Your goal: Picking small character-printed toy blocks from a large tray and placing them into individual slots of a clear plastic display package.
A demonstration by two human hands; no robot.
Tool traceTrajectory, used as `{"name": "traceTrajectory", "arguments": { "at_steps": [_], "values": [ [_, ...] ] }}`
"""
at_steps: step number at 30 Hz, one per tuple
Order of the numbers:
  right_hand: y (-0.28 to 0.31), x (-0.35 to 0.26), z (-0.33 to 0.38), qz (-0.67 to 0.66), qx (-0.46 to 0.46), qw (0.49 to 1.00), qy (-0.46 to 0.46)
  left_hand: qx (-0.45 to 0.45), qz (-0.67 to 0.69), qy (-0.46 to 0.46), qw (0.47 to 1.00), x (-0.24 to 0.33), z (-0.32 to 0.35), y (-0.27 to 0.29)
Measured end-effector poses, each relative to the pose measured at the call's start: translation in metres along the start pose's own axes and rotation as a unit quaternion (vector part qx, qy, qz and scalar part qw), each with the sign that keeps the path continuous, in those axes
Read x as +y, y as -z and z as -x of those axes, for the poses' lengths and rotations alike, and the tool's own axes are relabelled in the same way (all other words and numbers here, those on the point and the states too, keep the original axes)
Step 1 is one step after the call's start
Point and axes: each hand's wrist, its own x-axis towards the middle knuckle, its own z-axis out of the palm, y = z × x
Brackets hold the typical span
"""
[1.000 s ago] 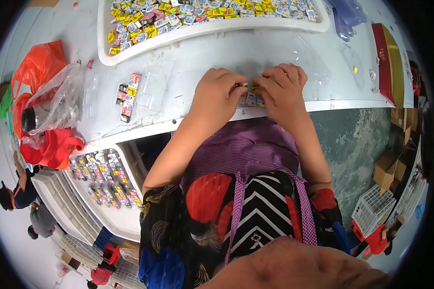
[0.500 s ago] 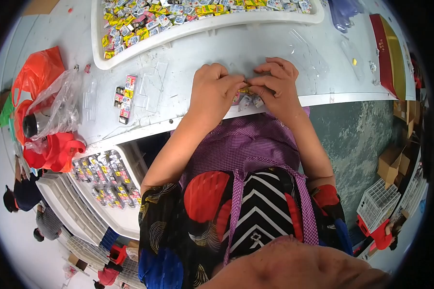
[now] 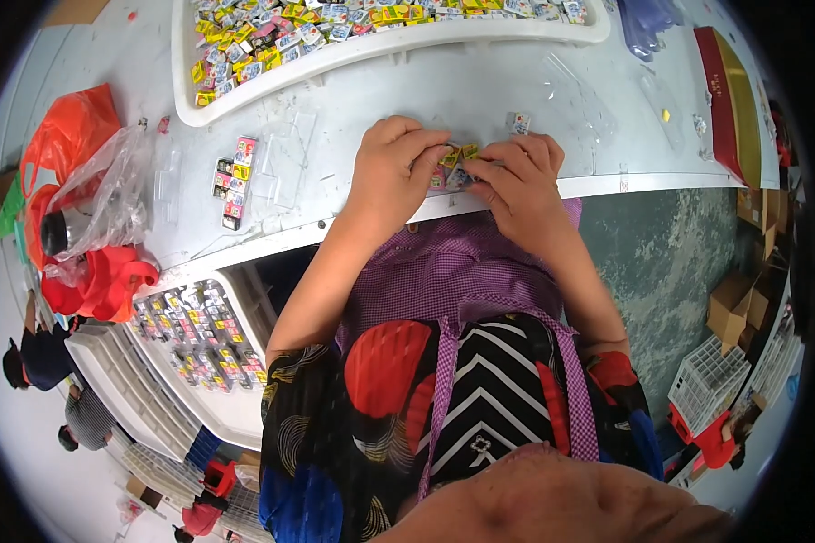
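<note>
On the bench near its front edge, a small cluster of tiny printed boxes [image 3: 455,172] in yellow, pink and white lies between my hands. My left hand [image 3: 394,172] is closed, thumb and forefinger pinching at the left side of the cluster. From the right, my right hand [image 3: 521,181] curls its fingers over the boxes there; its fingertips are partly hidden. Just beyond the right knuckles sits a single whitish box [image 3: 518,122]. Further left, a stepped group of similar boxes [image 3: 234,183] lies beside clear plastic shells [image 3: 285,161].
A white tray [image 3: 389,45] heaped with tiny boxes stands at the back. Red bags [image 3: 72,131] and a flask in clear plastic are at left. Below the bench, another tray [image 3: 235,407] holds packed boxes. A red and gold carton [image 3: 729,109] stands right. People work at far left.
My fingertips have moved slightly apart, showing more of the boxes between them. A single whitish box now shows beyond my right hand.
</note>
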Motion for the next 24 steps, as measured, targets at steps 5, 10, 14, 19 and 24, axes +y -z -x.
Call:
{"name": "traceTrajectory", "arguments": {
  "at_steps": [5,10,14,19,24],
  "values": [
    [-0.004,0.003,0.003,-0.037,0.052,0.998,-0.002,-0.017,0.033,0.012,0.999,0.008,-0.001,0.010],
    [-0.014,0.009,0.010,-0.061,0.111,0.991,0.035,-0.078,-0.059,-0.097,0.991,0.014,0.010,0.021],
    [-0.015,0.011,0.011,-0.029,0.131,0.988,0.081,-0.085,-0.085,-0.106,0.987,0.017,0.014,0.017],
    [-0.014,0.010,0.006,-0.042,0.120,0.988,0.086,-0.075,-0.106,-0.123,0.984,0.015,0.011,0.011],
    [-0.013,0.015,0.008,-0.028,0.102,0.989,0.107,-0.089,-0.106,-0.117,0.983,0.015,0.010,0.010]
  ]
}}
